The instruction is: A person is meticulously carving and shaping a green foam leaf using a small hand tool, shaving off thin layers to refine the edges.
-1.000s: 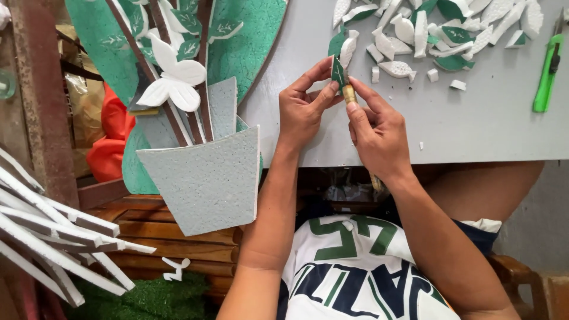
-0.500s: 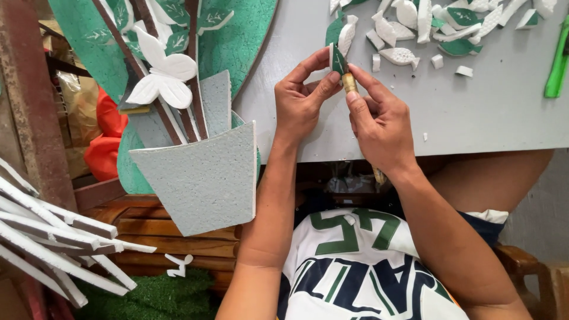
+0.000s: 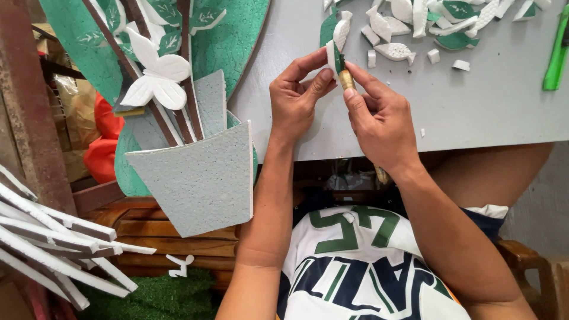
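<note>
My left hand (image 3: 299,98) pinches a small foam leaf piece (image 3: 335,58), green on one face and white on the other, over the grey table (image 3: 474,112). My right hand (image 3: 379,121) grips a thin tool with a yellowish brass-coloured tip (image 3: 347,80), and that tip touches the lower end of the leaf. Both hands are close together near the table's front edge. Most of the tool is hidden inside my right fist.
Several cut white and green foam leaves (image 3: 415,26) lie at the back of the table. A green utility knife (image 3: 556,53) lies at the right. At the left stands a foam decoration: a grey pot (image 3: 198,178), brown stems and a white flower (image 3: 155,80). White foam strips (image 3: 47,243) lie lower left.
Both hands have stayed together on the leaf piece, with only a slight shift of the fingers and the view; the leaf and tool tip remain in contact.
</note>
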